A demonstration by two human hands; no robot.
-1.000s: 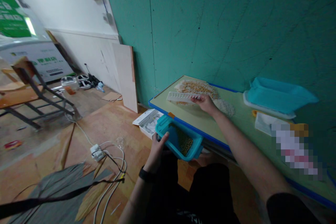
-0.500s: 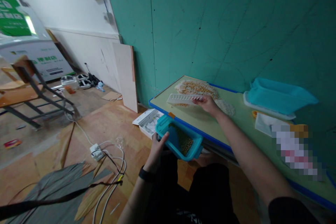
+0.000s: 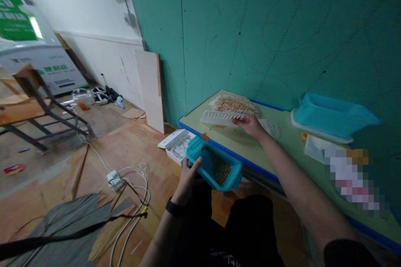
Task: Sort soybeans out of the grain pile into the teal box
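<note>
My left hand [image 3: 187,177] is closed on the near left end of a blue plastic bin [image 3: 234,182], thumb over the rim. The bin hangs just off the table's front edge, with yellow beans [image 3: 222,171] at its right end. A white slotted plastic strip [image 3: 215,118] is pinched by its right end in my right hand [image 3: 252,126], low over the table. Behind the strip lies a heap of yellow beans mixed with white grains [image 3: 234,103]. More white grains [image 3: 272,128] spread beside my right wrist. A few beans [image 3: 218,127] show just below the strip.
The pale table [image 3: 288,150] has a blue edge and stands against a green wall. A second blue bin [image 3: 335,112] sits on a white lid at the right. An open white box [image 3: 178,146], a power strip [image 3: 115,180] and loose cables lie on the floor at left.
My right hand and the strip have shifted very slightly to the right. My left hand and the bin it holds stay where they were.
</note>
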